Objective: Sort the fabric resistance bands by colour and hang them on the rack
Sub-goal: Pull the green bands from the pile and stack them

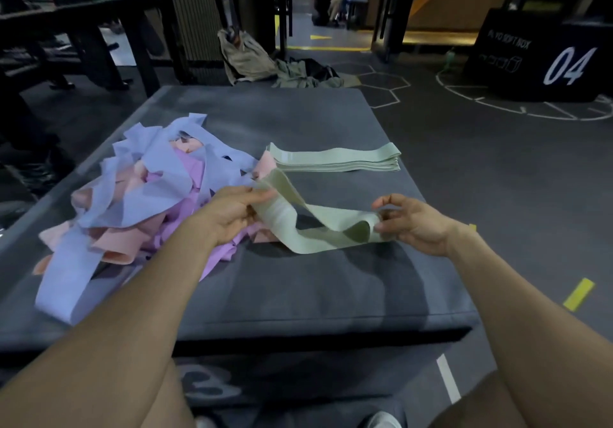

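1. Dim gym flooring with painted lines is surrounding the grey padded platform [298,295] you are working at, which is filling the middle of the frame.
2. You are holding one pale green band [308,225], a wide flat fabric loop, slack and twisted at centre frame, sagging onto the platform.
3. Your left hand [229,212] is pinching its left end; your right hand [414,222] is pinching its right end between thumb and fingertips.
4. One neat stack of green bands [335,159] is lying just above it; the edges are too thin for counting.
5. At left, one tangled pile [139,202] is mixing blue, lilac and pink bands; overlaps are hiding their numbers.
6. At upper right, one black box [537,56] marked "04" is standing partly cut off.
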Motion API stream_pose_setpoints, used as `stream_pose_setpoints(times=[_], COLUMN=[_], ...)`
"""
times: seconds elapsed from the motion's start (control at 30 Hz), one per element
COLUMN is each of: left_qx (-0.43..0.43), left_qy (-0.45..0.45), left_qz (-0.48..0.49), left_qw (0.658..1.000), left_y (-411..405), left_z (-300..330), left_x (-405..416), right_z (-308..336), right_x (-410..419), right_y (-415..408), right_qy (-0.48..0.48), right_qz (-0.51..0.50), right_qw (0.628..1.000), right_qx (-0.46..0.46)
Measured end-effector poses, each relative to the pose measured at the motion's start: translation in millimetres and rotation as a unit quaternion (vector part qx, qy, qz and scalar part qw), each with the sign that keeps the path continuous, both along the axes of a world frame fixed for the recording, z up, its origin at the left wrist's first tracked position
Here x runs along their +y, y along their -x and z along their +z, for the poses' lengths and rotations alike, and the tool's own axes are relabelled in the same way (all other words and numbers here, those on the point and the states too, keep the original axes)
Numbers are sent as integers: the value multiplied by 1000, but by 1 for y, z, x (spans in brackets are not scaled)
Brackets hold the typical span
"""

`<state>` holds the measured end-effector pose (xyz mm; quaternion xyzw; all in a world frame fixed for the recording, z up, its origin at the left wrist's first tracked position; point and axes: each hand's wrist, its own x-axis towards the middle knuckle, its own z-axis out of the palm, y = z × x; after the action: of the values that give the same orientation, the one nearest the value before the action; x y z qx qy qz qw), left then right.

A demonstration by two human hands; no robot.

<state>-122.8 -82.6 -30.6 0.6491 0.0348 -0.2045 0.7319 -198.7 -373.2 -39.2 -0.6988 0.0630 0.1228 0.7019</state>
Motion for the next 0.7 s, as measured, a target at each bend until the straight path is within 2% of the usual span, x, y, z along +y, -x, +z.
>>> stream_pose_setpoints(times=[0.07, 0.13, 0.27, 0.33, 0.4, 0.43, 0.53, 0.6, 0.7], left_qx=[-20, -45, -110, -161, -221, -243, -265, -252, -245], left_qy=[-67, -95, -98, -147, -211, -226, -225, -223, -279], left_qz=[-4, 35, 92, 107, 120, 127, 157, 170, 158], left_qw=[998, 994, 985, 970, 945, 935, 924, 926, 915], left_y=[1, 1, -1, 0, 2, 2, -2, -8, -11], left_z=[-2, -3, -6, -8, -9, -9, -8, -12, -17], left_x=[3, 7, 7, 4, 0, -2, -7, -7, -7], right_z=[-3, -3, -9, -13, -14, -13, -8, -8, -17], right_x=[-1, -1, 1, 1, 0, -1, 1, 2, 0], right_y=[2, 3, 1, -3, -7, -9, -10, -11, -12], right_qy=[56, 168, 407, 474, 493, 481, 369, 323, 428], right_qz=[30, 61, 76, 59, 16, -10, -82, -134, -150], right_qw=[998, 983, 906, 868, 853, 858, 910, 926, 886], right_qx=[-28, -38, -86, -138, -174, -181, -168, -141, -98])
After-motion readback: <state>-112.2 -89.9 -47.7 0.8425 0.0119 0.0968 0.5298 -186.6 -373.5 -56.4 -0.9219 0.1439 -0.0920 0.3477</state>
